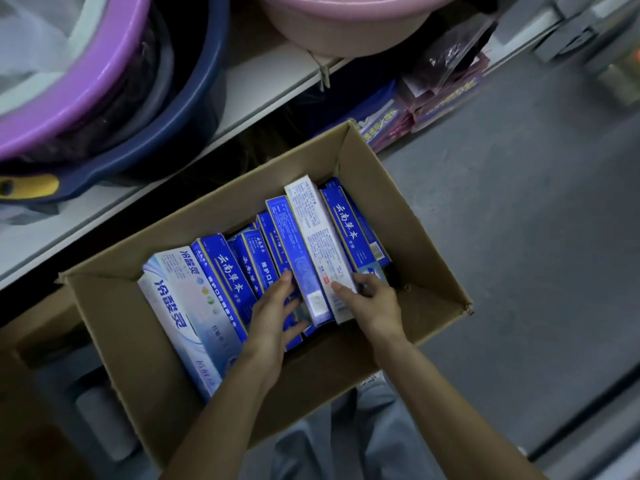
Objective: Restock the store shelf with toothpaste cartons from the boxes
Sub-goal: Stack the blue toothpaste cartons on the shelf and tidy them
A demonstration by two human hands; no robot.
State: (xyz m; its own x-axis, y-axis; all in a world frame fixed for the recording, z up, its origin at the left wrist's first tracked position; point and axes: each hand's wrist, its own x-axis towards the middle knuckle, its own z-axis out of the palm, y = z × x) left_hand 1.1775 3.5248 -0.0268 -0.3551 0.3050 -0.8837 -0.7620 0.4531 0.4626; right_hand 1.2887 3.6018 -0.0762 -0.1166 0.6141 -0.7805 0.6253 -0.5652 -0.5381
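Both my forearms reach from the near side down into the open cardboard box [381,188], which sits on the grey floor [519,202] just beside the shelf [270,74]. My left hand [277,313] lies released, fingers spread and nearly straight across the near ends of the blue cartons [225,268] in the middle of the row, thumb pointing far. My right hand [374,303] grasps the near end of a white-faced carton [318,237], thumb on its face and fingers curled round its right side. That carton stands on edge, raised above its blue neighbours. Pale cartons [173,306] lie at the box's left end. On the shelf stand a purple basin [86,81] nested in a dark blue one [194,109], and a pink basin [346,29].
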